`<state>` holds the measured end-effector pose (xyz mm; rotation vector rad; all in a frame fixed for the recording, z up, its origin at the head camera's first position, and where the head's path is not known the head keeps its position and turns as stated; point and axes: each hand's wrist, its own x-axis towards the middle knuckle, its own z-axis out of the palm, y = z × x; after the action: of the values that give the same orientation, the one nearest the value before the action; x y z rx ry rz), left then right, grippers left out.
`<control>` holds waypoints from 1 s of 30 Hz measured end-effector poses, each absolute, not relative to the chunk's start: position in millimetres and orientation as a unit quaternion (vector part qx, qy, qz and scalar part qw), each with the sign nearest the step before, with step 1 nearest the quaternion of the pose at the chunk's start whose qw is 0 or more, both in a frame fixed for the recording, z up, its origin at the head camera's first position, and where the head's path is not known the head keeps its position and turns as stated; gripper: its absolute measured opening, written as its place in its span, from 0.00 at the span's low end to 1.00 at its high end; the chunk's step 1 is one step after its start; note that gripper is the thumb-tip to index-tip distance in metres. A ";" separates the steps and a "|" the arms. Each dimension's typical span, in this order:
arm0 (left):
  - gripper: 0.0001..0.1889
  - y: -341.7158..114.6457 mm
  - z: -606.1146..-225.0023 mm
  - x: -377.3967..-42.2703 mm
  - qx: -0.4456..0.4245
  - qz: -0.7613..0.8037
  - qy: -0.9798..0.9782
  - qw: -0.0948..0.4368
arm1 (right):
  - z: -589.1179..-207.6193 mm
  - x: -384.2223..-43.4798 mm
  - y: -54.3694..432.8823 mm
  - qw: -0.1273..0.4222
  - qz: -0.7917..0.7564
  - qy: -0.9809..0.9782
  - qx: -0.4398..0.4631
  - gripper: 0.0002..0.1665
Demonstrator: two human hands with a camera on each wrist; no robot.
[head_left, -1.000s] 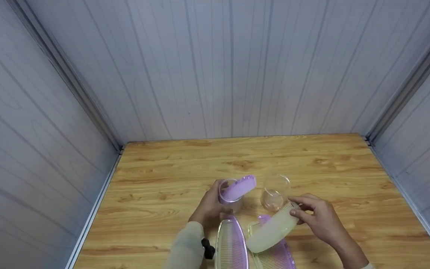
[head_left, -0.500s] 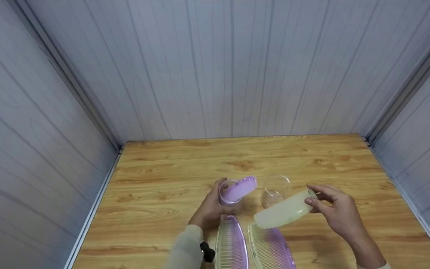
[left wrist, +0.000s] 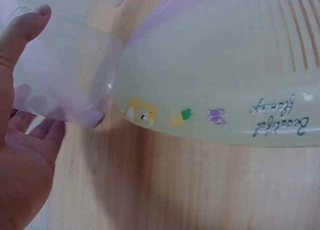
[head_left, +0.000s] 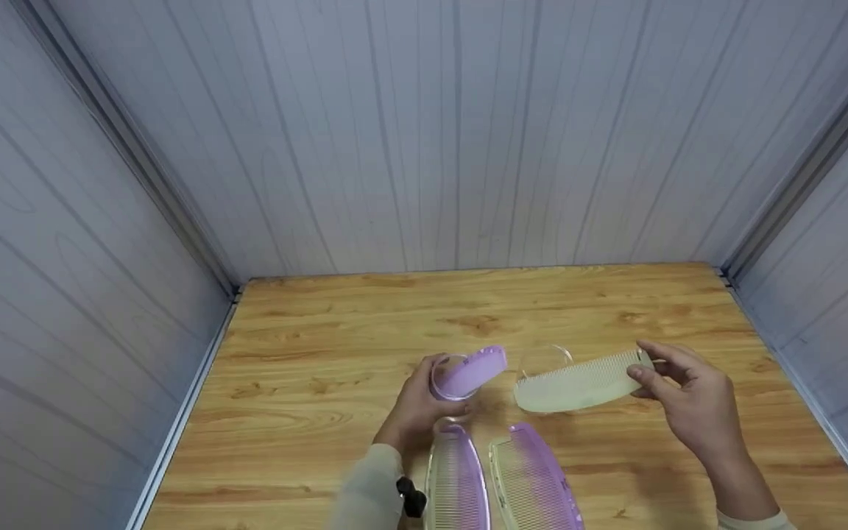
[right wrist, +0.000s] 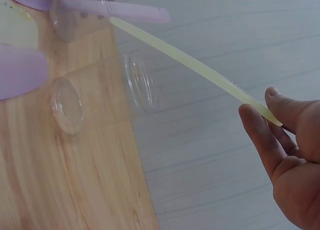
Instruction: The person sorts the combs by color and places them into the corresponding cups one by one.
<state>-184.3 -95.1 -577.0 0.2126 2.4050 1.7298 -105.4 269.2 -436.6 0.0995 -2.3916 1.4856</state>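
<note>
Left hand [head_left: 418, 403] grips left cup [head_left: 466, 403]; right hand [head_left: 700, 394] pinches yellow comb [head_left: 578, 386], likely cup-loading step, needs tipping into right cup [right wrist: 102, 93].

The wood-grained tabletop [head_left: 321, 346] bears a clear left cup [right wrist: 75, 33] near a clear right cup [right wrist: 102, 93], while a left comb pair [head_left: 457, 478] and a right comb pair [head_left: 534, 482], each yellow and purple, lie nearer.

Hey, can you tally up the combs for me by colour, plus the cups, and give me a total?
Purple combs: 3
Pale yellow-green combs: 3
Clear cups: 2
Total: 8
</note>
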 end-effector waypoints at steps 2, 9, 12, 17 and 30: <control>0.49 -93.5 -576.5 -184.5 0.070 0.579 0.808 0.082 | -434.8 -106.6 271.5 0.167 0.515 -0.840 0.028 0.24; 0.45 -92.9 -577.7 -186.0 0.081 0.584 0.804 0.079 | -425.4 -108.7 281.6 0.178 0.517 -0.837 0.012 0.25; 0.46 -93.2 -577.8 -187.0 0.083 0.580 0.807 0.082 | -423.3 -109.3 284.0 0.186 0.527 -0.829 -0.003 0.26; 0.51 -93.5 -575.3 -188.0 0.090 0.582 0.803 0.088 | -423.6 -110.1 284.6 0.191 0.545 -0.816 -0.032 0.27; 0.50 -92.8 -575.3 -190.6 0.109 0.573 0.808 0.083 | -429.8 -122.9 274.1 0.209 0.529 -0.822 -0.030 0.27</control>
<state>-190.6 -92.8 -575.3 0.3258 2.4124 1.7106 -122.9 274.1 -429.8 -0.0844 -2.2872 1.4712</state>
